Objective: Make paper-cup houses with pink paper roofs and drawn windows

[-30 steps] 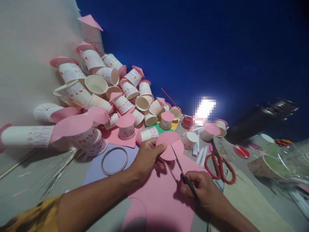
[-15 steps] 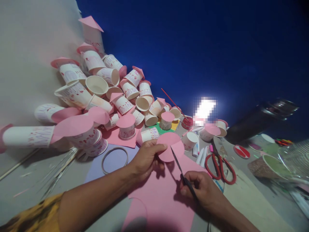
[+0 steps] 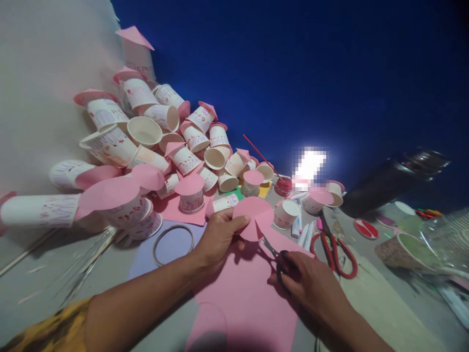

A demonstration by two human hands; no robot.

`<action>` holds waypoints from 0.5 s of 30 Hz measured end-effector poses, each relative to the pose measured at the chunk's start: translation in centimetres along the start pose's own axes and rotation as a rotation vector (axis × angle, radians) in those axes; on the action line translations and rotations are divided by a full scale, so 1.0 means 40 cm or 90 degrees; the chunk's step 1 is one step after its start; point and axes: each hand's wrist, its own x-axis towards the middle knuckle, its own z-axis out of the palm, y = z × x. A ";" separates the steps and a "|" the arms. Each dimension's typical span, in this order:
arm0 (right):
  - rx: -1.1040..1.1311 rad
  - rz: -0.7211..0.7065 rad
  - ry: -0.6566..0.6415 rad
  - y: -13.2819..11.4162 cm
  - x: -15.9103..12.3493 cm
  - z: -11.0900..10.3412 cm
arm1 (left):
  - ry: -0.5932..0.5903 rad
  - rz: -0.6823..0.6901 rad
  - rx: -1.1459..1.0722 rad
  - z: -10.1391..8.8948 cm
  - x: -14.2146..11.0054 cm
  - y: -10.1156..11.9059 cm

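Observation:
My left hand (image 3: pixel 223 234) pinches the left edge of a pink paper disc (image 3: pixel 254 210), thumb on top. A slit opens from the disc's lower edge toward its middle. Black-handled scissors (image 3: pixel 280 256) are gripped in my right hand (image 3: pixel 308 278), and their blade tips reach the disc's lower right edge. Under both hands lies a pink paper sheet (image 3: pixel 252 308) with a curved line on it. To the left, a grey ring (image 3: pixel 157 247) rests on a lilac sheet (image 3: pixel 141 256).
Decorated paper cups (image 3: pixel 139 93) with pink paper tops are heaped at the left. Red-handled scissors (image 3: pixel 346 259) and white markers (image 3: pixel 308 234) lie to the right. Behind them stand a red jar (image 3: pixel 283 187) holding a red stick and a dark bottle (image 3: pixel 381 181). A clear container (image 3: pixel 449 244) sits at far right.
My right hand has drawn the scissors down and back from the disc's middle to its lower edge. The slit now gapes. My left hand keeps its hold on the disc.

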 end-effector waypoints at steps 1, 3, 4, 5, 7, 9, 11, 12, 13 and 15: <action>-0.021 -0.013 0.008 0.002 -0.001 0.002 | -0.006 0.007 0.012 -0.001 -0.001 -0.002; -0.060 -0.026 0.037 0.009 0.000 0.006 | -0.016 0.019 0.042 -0.002 -0.005 0.001; -0.084 -0.023 0.052 0.013 0.001 0.009 | -0.017 0.027 0.062 -0.002 -0.008 0.005; -0.110 -0.014 0.064 0.018 0.002 0.012 | -0.015 0.040 0.083 -0.002 -0.011 0.010; -0.157 0.006 0.074 0.026 0.004 0.017 | -0.009 0.063 0.117 0.000 -0.016 0.021; -0.190 0.019 0.077 0.029 0.006 0.020 | 0.000 0.063 0.103 0.004 -0.020 0.027; -0.207 0.027 0.068 0.025 0.006 0.019 | -0.008 0.031 0.042 0.008 -0.023 0.026; -0.211 0.031 0.059 0.022 0.005 0.016 | -0.017 0.015 0.003 0.010 -0.024 0.024; -0.210 0.031 0.047 0.019 0.004 0.012 | -0.025 0.002 -0.030 0.012 -0.024 0.021; -0.196 0.009 0.028 0.014 0.001 0.001 | -0.035 -0.014 -0.061 0.017 -0.026 0.018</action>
